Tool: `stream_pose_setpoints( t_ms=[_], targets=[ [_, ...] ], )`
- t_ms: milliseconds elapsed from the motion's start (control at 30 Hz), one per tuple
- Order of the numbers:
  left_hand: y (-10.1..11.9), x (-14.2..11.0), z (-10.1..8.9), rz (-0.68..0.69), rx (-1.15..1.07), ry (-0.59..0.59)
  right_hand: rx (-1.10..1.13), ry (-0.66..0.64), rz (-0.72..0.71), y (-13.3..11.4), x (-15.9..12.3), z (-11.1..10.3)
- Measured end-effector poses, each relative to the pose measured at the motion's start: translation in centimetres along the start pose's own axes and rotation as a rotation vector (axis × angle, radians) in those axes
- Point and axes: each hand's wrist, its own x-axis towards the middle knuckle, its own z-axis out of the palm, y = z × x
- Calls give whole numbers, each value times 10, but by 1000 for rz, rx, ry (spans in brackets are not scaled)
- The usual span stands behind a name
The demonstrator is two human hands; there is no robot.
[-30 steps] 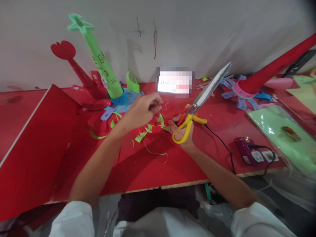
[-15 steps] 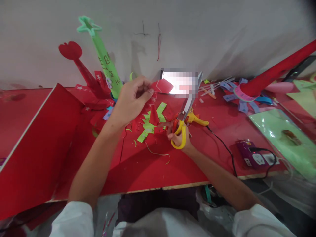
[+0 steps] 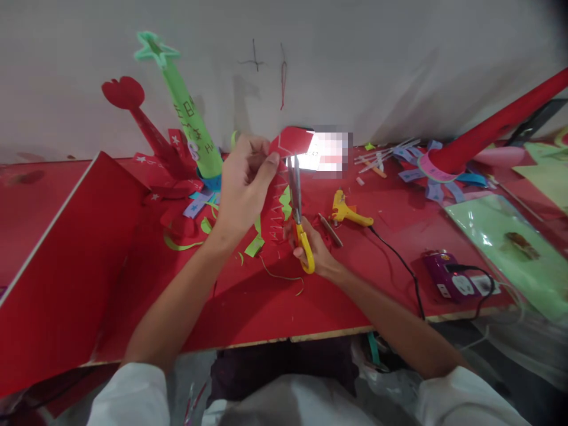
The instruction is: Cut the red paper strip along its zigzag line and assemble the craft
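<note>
My left hand (image 3: 243,183) pinches a red paper piece (image 3: 290,142) with a zigzag-cut edge and holds it up above the red table (image 3: 266,302). My right hand (image 3: 310,245) grips yellow-handled scissors (image 3: 298,213); their blades point up and touch the paper's right edge just below my left fingers. Green and red paper scraps (image 3: 255,244) lie on the table under both hands.
A yellow glue gun (image 3: 348,212) with a black cord lies right of the scissors. A purple power strip (image 3: 455,280) sits near the front right edge. A green cone with a star (image 3: 189,118), red cones (image 3: 483,127), a lit screen (image 3: 326,154) and a large red sheet (image 3: 62,260) surround the work area.
The scissors swung from pointing up-right to upright against the paper. My left hand lifted the red paper from the table up toward the blades.
</note>
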Motion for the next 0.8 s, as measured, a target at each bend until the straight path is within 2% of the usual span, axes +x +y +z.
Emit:
stream_pose_setpoints(
  t_ms=[100, 233, 367, 567, 800],
  targets=[
    [-4, -5, 8, -13, -13, -27, -5, 56, 24, 3, 0, -2],
    [-7, -12, 16, -50, -25, -86, 37, 116, -11, 5, 1, -5],
    [-8, -17, 21, -22, -11, -94, -4, 177, -5, 2, 0, -5],
    [-8, -21, 24, -51, -16, -56, -41, 201, 3, 0, -2, -8],
    [-8, -21, 24, -42, -18, -82, -16, 206, 12, -10, -6, -7]
  ],
)
